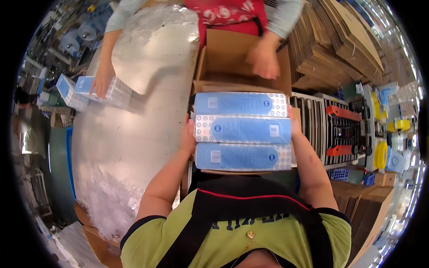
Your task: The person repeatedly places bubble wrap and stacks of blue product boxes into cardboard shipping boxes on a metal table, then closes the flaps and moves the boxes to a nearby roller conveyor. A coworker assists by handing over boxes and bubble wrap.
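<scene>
Three long blue-and-white boxes (243,129) lie side by side in front of me, close against one another. My left hand (188,134) presses on their left ends, and my right hand (294,124) grips the right ends, its fingers partly hidden. Brown cardboard shows around and under the boxes; whether they sit inside a carton or above it, I cannot tell. Just beyond them stands an open cardboard carton (228,56). A co-worker's hand (266,58) is over that carton, while the co-worker's other hand (103,82) rests on a similar box (118,91) at far left.
A metal table (147,129) spans the left side, with crumpled clear plastic (109,201) at its near end. Flattened cartons (330,44) are stacked at far right. A roller conveyor (313,123) and a black machine with red parts (344,129) stand right of the boxes.
</scene>
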`<state>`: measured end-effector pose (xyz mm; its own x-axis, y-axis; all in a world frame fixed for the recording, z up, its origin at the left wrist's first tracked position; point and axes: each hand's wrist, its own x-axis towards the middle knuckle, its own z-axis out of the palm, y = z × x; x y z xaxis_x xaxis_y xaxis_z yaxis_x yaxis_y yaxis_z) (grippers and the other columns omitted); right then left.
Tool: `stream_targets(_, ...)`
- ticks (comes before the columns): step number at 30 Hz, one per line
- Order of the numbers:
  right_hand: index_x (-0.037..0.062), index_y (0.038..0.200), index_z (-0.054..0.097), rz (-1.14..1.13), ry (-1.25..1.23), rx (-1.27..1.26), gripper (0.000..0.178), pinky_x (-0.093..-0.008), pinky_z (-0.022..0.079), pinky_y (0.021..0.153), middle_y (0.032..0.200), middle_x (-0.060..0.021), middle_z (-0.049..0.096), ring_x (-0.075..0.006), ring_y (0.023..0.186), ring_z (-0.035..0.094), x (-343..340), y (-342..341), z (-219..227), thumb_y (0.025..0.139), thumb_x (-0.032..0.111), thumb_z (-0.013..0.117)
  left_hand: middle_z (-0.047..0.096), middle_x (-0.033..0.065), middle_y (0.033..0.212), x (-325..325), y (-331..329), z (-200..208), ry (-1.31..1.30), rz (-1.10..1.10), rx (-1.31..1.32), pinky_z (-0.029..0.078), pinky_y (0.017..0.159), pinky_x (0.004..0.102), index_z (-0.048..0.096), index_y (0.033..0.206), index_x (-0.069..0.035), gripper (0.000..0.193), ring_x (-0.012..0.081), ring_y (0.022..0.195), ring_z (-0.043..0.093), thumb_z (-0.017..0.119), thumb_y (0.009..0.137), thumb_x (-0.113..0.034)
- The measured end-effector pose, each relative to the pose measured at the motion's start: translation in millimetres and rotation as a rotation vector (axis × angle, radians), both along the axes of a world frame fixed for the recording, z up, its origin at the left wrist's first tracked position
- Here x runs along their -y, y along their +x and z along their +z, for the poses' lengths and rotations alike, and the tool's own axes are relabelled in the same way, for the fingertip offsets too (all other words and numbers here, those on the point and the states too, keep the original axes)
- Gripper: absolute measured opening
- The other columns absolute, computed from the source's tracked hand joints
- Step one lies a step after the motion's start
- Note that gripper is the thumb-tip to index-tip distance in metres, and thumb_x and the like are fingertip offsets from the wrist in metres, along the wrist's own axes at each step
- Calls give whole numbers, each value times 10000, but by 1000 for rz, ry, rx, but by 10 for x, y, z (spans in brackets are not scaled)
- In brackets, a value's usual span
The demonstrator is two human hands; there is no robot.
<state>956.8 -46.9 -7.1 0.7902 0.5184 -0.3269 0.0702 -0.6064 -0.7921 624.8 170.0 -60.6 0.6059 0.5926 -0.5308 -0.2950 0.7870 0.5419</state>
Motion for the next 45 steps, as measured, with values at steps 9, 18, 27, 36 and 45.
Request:
stream_targets(9,-25,1492,218,1141,-316,846,1219,-514,99,1185,1570,-246,155,-414,1464,113,103,-393,5,675,788,615,179,209,1572,304,249,426,1892,-948,-975,64,1196,493,228,1489,36,1196,362,1481,78,680,673,-714)
stream_targets(18,-23,1459,292,883,-103,768,1014,-489,237,1141,1492,-249,315,-425,1386,276,270,-88,-653,775,642,634,282,236,1526,208,311,95,1785,-971,-1033,192,1175,415,137,1502,61,1030,352,1426,254,685,828,-494)
stream_targets(27,4,1462,283,91,-436,497,712,-495,513,800,1013,-283,661,-443,919,645,1708,600,-331,932,417,523,279,263,1524,280,215,-849,1020,-515,-905,244,1159,420,120,1506,46,793,348,1425,286,554,964,-338)
stream_targets(36,31,1525,87,775,-434,171,778,-449,403,1025,1291,-299,530,-386,1206,527,698,-109,-682,970,439,448,509,196,1364,1297,907,654,1616,-1583,-374,400,1053,440,465,1362,-19,787,349,1246,506,786,745,-388)
stream_targets(45,53,1397,417,375,-157,1240,601,-554,285,1104,1326,-134,523,-300,1260,483,485,210,-293,889,325,590,130,294,1555,861,915,-787,1450,-304,-728,212,1165,416,103,1507,32,1061,430,1447,139,737,789,-425)
